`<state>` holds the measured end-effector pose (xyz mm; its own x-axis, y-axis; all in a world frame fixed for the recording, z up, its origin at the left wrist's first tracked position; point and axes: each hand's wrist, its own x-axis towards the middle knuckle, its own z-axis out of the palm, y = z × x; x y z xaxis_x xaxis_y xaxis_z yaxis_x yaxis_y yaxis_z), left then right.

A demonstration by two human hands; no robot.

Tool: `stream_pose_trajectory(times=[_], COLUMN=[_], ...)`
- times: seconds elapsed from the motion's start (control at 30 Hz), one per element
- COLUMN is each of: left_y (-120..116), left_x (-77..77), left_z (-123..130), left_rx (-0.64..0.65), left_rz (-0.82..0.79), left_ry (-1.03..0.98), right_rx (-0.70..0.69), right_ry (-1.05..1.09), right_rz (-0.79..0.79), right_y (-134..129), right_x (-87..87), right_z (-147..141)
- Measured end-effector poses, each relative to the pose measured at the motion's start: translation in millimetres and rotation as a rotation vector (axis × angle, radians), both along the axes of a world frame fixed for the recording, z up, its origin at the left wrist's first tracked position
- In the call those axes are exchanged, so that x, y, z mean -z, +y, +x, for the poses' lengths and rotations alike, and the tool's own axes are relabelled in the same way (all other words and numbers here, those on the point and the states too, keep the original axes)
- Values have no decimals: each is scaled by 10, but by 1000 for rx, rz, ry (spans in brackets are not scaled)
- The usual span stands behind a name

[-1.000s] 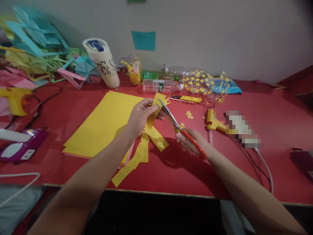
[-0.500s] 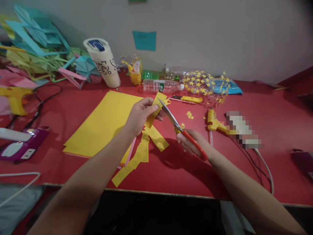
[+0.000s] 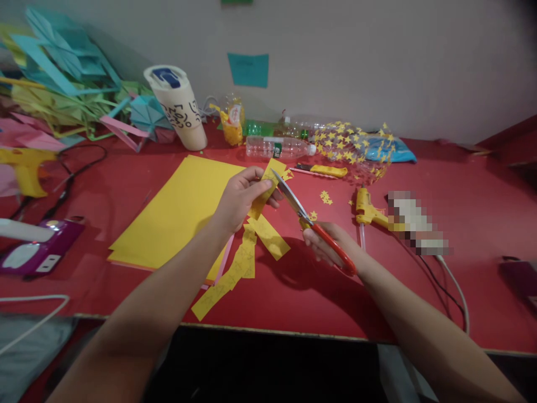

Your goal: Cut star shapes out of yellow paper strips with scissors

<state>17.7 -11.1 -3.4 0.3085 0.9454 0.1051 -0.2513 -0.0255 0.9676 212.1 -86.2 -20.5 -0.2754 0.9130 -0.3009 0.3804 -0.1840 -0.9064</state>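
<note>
No word or number can be read with certainty. Cup [image 3: 178,112], upper left: bold black characters [image 3: 179,116], illegible. Clear bottle [image 3: 258,147], upper center: green label [image 3: 277,150] with pale marks too small to read. Small bottle [image 3: 232,133], beside it: red-and-white label [image 3: 235,115], likewise unreadable.

Red tbl [image 3: 293,302] — paper stk [image 3: 180,212]; yel. cutter [image 3: 327,170]; tumbler [image 3: 180,109]

My right hand [image 3: 318,246] has one pair of red-handled metal scissors [image 3: 302,214]. Past my left hand [image 3: 237,201] I count one tall white cup [image 3: 178,115]. Two yellow plastic glue guns [image 3: 364,210]: one out past each hand.
</note>
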Motion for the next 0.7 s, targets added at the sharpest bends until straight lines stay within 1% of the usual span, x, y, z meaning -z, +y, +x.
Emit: stream_pose_trajectory(times=[0.7], left_y=[4], left_x=[6], left_z=[-11], left_rx=[-2], left_rz=[11], left_ry=[43], right_rx=[3], right_ry=[-3], right_rz=[16], right_y=[1], right_x=[-30], right_z=[-11])
